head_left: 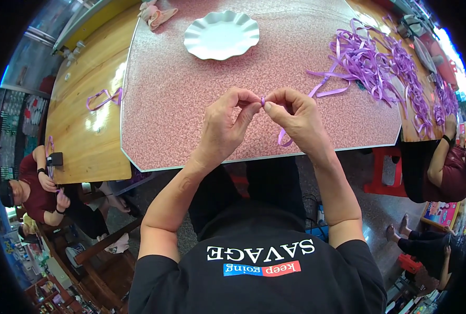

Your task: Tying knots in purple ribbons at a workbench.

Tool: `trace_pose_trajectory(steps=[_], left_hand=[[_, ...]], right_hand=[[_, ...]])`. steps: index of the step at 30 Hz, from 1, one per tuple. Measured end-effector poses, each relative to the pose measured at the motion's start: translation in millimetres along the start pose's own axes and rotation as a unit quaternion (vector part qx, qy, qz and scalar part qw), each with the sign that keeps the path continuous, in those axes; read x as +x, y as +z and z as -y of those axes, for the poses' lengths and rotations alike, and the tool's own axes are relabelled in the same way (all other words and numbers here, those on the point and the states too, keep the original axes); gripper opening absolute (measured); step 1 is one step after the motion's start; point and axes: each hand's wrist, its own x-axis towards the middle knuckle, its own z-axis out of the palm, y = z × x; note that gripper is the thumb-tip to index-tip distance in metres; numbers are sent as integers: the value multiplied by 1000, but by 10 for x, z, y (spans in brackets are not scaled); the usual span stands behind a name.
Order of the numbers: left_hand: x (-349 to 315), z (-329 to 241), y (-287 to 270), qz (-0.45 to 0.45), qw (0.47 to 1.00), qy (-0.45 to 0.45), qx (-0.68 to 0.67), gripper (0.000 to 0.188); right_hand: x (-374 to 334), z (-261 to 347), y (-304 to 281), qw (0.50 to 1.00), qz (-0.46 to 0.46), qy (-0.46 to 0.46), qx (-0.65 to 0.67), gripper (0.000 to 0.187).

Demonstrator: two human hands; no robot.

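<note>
Both of my hands meet above the near part of the pink speckled tabletop [175, 115], pinching a narrow purple ribbon [263, 100] between thumbs and fingertips. My left hand [225, 123] closes on it from one side, and my right hand [298, 118] from the other. Only a small bit of the ribbon shows between the fingertips; a loose loop hangs below my right palm. Whether it is knotted there I cannot tell. To the right lies a large tangled heap of purple ribbons [364, 65], with one strand trailing toward my right hand.
A white scalloped plate [221, 35] stands at the far middle, with a crumpled pale cloth [157, 15] to its left. A ribbon loop [105, 99] lies on the wooden table [81, 131]. People sit at both sides. A red stool [387, 172] stands at the right below the table edge.
</note>
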Motion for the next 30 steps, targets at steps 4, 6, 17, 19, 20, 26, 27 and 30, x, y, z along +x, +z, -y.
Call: trace_pose_trajectory(steps=[4, 6, 17, 19, 20, 26, 27, 30], left_hand=[[-2, -9, -4, -2, 1000, 9, 19, 11], [6, -15, -4, -3, 1000, 16, 26, 11], [2, -25, -37, 17, 1000, 22, 3, 11], [12, -25, -38, 26, 999, 29, 22, 10], [8, -19, -43, 25, 999, 28, 22, 10], [-19, 25, -57, 26, 999, -33, -19, 11], [-13, 15, -54, 27, 999, -19, 3, 11], [-9, 11, -54, 30, 999, 4, 33, 12]], right_hand=[[-19, -3, 11, 999, -6, 5, 33, 14], [-24, -8, 14, 999, -11, 9, 35, 15], [-17, 15, -26, 1000, 16, 7, -8, 19], [-2, -42, -17, 1000, 18, 2, -6, 19], [3, -61, -9, 1000, 19, -3, -4, 19], [-9, -61, 41, 1000, 11, -21, 14, 20], [-14, -58, 39, 1000, 11, -20, 14, 20], [-32, -61, 6, 1000, 5, -11, 10, 20]])
